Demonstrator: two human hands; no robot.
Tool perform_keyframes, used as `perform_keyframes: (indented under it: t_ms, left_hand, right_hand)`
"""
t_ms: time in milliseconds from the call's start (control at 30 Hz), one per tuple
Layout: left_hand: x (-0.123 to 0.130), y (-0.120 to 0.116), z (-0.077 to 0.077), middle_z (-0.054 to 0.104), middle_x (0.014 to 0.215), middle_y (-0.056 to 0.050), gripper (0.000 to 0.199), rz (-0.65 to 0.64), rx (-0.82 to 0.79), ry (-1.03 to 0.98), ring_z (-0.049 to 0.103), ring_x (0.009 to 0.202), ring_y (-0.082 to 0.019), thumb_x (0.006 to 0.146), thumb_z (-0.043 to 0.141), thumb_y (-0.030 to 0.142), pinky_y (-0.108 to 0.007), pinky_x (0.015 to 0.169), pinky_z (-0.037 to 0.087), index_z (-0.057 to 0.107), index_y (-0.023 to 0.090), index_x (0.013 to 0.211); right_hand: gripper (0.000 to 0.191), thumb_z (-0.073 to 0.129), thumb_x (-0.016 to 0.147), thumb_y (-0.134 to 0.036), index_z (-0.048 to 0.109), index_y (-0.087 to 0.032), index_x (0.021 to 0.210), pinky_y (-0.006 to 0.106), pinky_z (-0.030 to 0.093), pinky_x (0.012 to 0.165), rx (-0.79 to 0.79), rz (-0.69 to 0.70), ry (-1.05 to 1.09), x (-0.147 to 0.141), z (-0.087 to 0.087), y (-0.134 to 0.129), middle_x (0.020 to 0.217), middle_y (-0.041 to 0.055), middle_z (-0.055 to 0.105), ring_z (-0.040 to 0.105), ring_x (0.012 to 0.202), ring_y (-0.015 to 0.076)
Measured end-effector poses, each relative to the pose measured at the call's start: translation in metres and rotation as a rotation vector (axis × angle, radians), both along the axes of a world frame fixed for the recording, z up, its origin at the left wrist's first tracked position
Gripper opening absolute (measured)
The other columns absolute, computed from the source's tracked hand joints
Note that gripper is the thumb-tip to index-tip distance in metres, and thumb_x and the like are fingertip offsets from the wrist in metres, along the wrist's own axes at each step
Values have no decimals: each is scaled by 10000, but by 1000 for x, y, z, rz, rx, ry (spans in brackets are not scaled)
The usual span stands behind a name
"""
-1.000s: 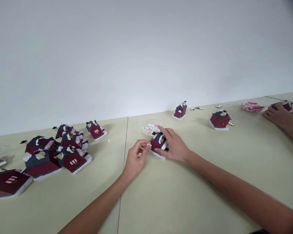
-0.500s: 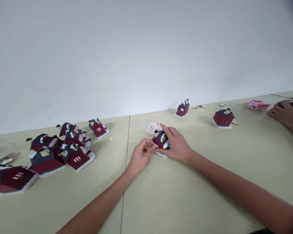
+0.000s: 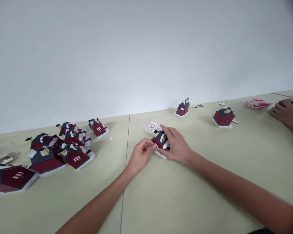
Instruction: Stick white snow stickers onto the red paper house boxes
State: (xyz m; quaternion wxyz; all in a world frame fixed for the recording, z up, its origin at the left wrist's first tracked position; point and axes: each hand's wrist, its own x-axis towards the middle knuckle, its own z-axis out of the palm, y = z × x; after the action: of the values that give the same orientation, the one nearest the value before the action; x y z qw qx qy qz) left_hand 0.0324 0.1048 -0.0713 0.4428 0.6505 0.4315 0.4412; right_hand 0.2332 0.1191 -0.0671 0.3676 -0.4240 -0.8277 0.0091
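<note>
A small red model house [image 3: 158, 139] with a dark, snow-patched roof stands on a white base in front of me. My right hand [image 3: 177, 145] wraps its right side, fingers over the roof and thumb low on the front wall. At the wall's left side, my left hand [image 3: 142, 152] pinches a tiny red-and-white striped piece [image 3: 156, 146] against the house. Fingertips partly cover that piece. Just behind the house lies a clear bag of small red-and-white pieces [image 3: 152, 127].
Several finished-looking red houses [image 3: 47, 159] cluster on the left, with one house [image 3: 98, 128] behind them. Two more houses [image 3: 223, 117] stand at the back right, near flat loose pieces [image 3: 199, 106]. Another person's hand [image 3: 286, 112] touches a house at far right, beside a bag [image 3: 257, 103].
Almost nothing differs. My left fingertips have shifted very slightly on the striped piece, covering more of it; my right hand keeps its hold on the house.
</note>
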Motion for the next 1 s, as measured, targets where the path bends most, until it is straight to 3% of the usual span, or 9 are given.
perform_keyframes:
  t_ms: [167, 500, 833, 1000]
  left_hand:
    - [1, 1, 0, 654, 790, -13, 276, -37, -12, -5, 532, 677, -125, 860, 684, 456, -231, 605, 381, 628, 186, 877]
    - [-2, 5, 1, 604, 702, 28, 320, -44, -80, -108, 432, 570, -86, 848, 698, 465, -214, 554, 326, 576, 170, 865]
    - [0, 2, 2, 630, 723, 17, 295, -94, -85, -124, 496, 615, -92, 869, 685, 439, -214, 595, 344, 574, 166, 881]
    - [-2, 5, -2, 640, 758, 10, 293, -82, -71, -100, 551, 690, -111, 882, 672, 438, -219, 639, 380, 530, 181, 898]
  right_hand:
    - [1031, 679, 787, -653, 151, -257, 1579, 529, 483, 967, -28, -1, -27, 0, 0, 1, 1311, 144, 541, 524, 1166, 353]
    - [928, 634, 831, -654, 228, -234, 1552, 502, 479, 993, -15, -33, -37, -1, -2, 2, 1322, 145, 543, 522, 1182, 335]
    - [918, 639, 826, -654, 240, -235, 1539, 508, 477, 1006, -12, -33, -37, -1, -2, 1, 1342, 146, 533, 516, 1198, 339]
    - [850, 644, 851, -572, 257, -231, 1527, 509, 480, 1008, -17, -23, -23, -2, -1, -2, 1338, 147, 532, 514, 1202, 337]
